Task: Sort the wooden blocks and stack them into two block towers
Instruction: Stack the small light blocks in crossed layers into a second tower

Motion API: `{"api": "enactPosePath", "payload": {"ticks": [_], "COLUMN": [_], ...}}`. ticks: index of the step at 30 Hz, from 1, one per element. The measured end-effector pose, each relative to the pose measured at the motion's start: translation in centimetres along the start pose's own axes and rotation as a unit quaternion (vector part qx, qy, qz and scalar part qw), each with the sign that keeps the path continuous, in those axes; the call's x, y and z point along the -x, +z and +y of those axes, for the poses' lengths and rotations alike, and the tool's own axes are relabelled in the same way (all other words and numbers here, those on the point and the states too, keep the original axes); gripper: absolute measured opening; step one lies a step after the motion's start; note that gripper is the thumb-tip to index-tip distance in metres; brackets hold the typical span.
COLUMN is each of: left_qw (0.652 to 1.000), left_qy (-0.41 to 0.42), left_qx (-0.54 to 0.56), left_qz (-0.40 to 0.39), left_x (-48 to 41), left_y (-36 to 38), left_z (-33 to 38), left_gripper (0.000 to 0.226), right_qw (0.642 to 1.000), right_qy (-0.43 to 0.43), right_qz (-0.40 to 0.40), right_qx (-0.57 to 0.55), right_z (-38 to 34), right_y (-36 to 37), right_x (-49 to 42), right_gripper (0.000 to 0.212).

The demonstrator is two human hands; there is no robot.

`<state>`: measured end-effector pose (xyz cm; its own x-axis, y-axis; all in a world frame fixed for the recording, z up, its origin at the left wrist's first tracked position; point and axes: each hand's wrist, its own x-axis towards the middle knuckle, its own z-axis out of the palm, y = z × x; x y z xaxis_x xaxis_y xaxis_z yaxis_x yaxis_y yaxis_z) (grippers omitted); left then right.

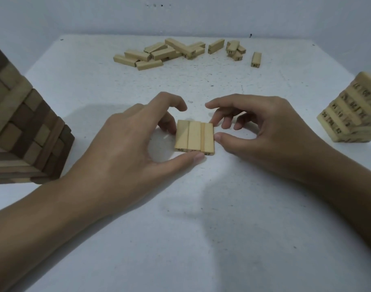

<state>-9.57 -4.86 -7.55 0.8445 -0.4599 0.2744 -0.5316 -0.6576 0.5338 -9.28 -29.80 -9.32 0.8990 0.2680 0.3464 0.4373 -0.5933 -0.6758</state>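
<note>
Wooden blocks, three side by side, flat on the worktop midway between its left and right edges. Left hand with curled fingers on the row's left side and thumb against its near end; right hand pinching the right side, thumb touching. Brown-and-pale tower at the left edge, pale numbered tower at the right edge. Loose pile of pale blocks along the far edge.

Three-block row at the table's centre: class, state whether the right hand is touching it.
Touching. The head view shows the right hand's thumb tip pressed against the right side of the three-block row, with no gap visible between them.
</note>
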Motion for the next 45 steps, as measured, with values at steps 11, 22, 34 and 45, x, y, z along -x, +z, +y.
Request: {"api": "enactPosePath", "payload": {"ticks": [11,22,34,45], "left_qw": [0.992,0.985,0.988,0.977], "left_qy": [0.013,0.040,0.051,0.084], "left_qx": [-0.122,-0.165,-0.145,-0.195], "left_qz": [-0.003,-0.008,-0.032,-0.016], "left_x": [0.0,0.1,0.0,-0.2], "left_y": [0.0,0.3,1.2,1.9], "left_z": [0.5,0.4,-0.3,-0.4], "left_gripper": [0.055,0.036,0.050,0.046], "right_qw": [1.000,0.959,0.928,0.924], "right_qy": [0.004,0.068,0.096,0.090], "right_qz": [0.008,-0.141,-0.237,-0.237], "right_qx": [0.030,0.237,0.270,0.285], "right_z": [-0.2,-1.6,-2.1,-2.1], "right_y": [0.2,0.7,0.5,0.8], "right_x": [0.0,-0.3,-0.4,-0.3], "right_gripper": [0.042,0.073,0.058,0.060]}}
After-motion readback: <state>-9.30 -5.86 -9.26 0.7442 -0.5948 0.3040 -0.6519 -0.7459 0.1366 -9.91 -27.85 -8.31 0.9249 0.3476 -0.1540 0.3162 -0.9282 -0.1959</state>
